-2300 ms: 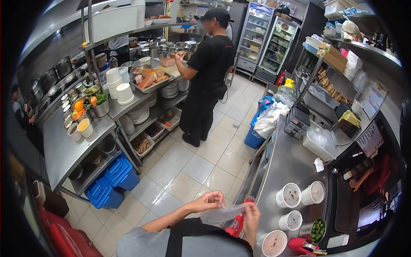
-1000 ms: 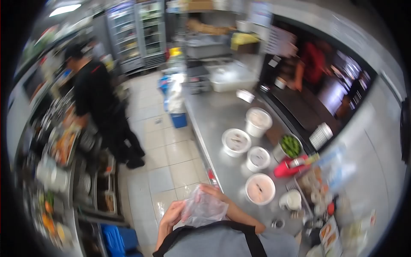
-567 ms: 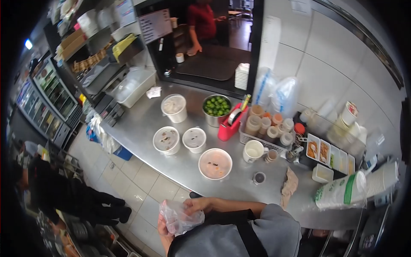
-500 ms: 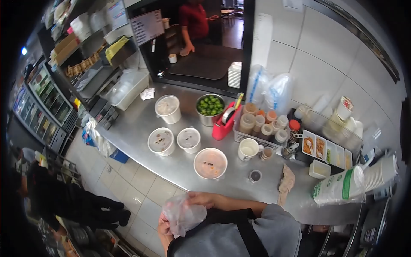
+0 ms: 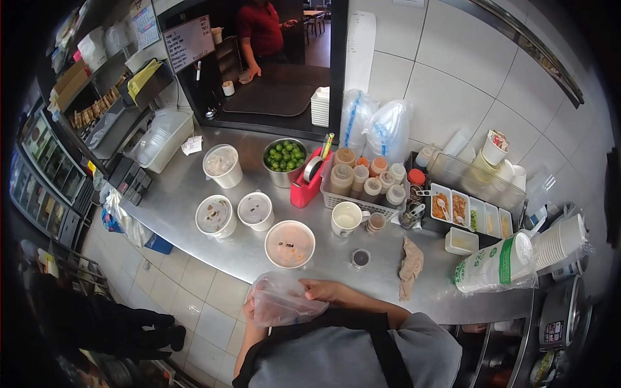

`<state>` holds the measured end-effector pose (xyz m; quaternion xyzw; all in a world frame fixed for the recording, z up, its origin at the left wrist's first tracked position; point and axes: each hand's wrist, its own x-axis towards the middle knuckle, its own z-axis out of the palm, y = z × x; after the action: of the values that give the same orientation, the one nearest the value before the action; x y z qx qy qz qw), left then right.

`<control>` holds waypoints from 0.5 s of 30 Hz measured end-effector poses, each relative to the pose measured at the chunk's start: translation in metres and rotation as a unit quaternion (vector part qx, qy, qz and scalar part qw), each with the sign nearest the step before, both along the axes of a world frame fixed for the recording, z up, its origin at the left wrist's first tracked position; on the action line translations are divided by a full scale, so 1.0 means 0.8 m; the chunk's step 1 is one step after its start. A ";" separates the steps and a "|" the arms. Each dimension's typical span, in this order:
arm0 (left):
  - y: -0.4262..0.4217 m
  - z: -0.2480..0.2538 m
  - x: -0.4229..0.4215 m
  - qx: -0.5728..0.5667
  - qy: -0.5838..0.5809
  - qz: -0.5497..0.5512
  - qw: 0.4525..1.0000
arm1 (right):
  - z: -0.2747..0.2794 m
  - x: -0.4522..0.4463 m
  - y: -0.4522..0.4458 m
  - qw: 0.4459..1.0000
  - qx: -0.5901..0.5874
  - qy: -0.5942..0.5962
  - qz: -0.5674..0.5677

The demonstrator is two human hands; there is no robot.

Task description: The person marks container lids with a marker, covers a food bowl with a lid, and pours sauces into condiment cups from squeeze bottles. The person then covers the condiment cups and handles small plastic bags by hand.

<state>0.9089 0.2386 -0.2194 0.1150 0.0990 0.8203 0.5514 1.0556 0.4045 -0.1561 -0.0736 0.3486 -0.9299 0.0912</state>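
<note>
A thin clear plastic bag is stretched between my two hands, just in front of the counter's edge. My left hand is closed on the bag's left side, its fingers partly hidden behind the plastic. On the other side, my right hand pinches the bag's upper right edge. Nearest to both hands stands a round lidded tub with orange-pink contents. Behind it and to the left are a small lidded tub, a wider lidded tub and another lidded tub.
A bowl of green limes stands beside a red tape dispenser. Right of these are a basket of sauce bottles, a white mug, a crumpled brown cloth and stacked cups. A person stands beyond the pass-through window.
The bag, bunched up before, is now spread flatter and wider between my hands. My head view has shifted, so the counter items appear further left.
</note>
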 end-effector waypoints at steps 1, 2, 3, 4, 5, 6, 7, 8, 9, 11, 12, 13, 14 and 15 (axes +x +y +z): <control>0.005 -0.006 0.000 -0.014 -0.004 -0.003 1.000 | -0.003 0.002 0.006 1.000 -0.021 0.014 -0.003; 0.008 -0.012 -0.003 -0.018 -0.004 -0.020 1.000 | -0.010 0.005 0.011 0.999 -0.043 0.027 -0.006; 0.011 -0.007 -0.002 -0.015 -0.004 -0.044 0.999 | -0.006 0.007 0.013 0.997 -0.067 0.040 -0.010; 0.012 -0.001 -0.002 -0.007 -0.001 -0.072 0.997 | -0.002 0.009 0.013 0.994 -0.081 0.069 -0.020; 0.016 0.006 -0.003 0.003 0.011 -0.102 0.995 | 0.004 0.011 0.012 0.990 -0.095 0.100 -0.031; 0.019 0.014 -0.003 0.015 0.021 -0.133 0.991 | 0.016 0.014 0.012 0.985 -0.108 0.130 -0.041; 0.025 0.023 -0.003 0.028 0.034 -0.164 0.985 | 0.025 0.017 0.013 0.983 -0.103 0.148 -0.029; 0.033 0.030 -0.005 0.036 0.051 -0.193 0.979 | 0.034 0.022 0.013 0.981 -0.097 0.166 -0.016; 0.040 0.037 -0.007 0.044 0.072 -0.220 0.972 | 0.035 0.027 0.020 0.984 -0.059 0.171 -0.002; 0.060 0.052 -0.012 0.058 0.123 -0.271 0.953 | 0.029 0.039 0.045 0.984 0.054 0.170 0.028; 0.069 0.057 -0.016 0.064 0.165 -0.295 0.939 | 0.028 0.047 0.060 0.978 0.127 0.161 0.043; 0.079 0.063 -0.019 0.072 0.208 -0.317 0.923 | 0.036 0.054 0.070 0.967 0.204 0.143 0.060; 0.090 0.069 -0.023 0.080 0.250 -0.339 0.903 | 0.049 0.061 0.079 0.949 0.281 0.125 0.076; 0.102 0.080 -0.022 0.044 0.333 -0.345 0.876 | 0.065 0.065 0.087 0.924 0.357 0.105 0.093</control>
<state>0.8911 0.3204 -0.1558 0.4320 0.1944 0.4947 0.7286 1.1076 0.4743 -0.1044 -0.1656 0.6564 -0.7184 0.1602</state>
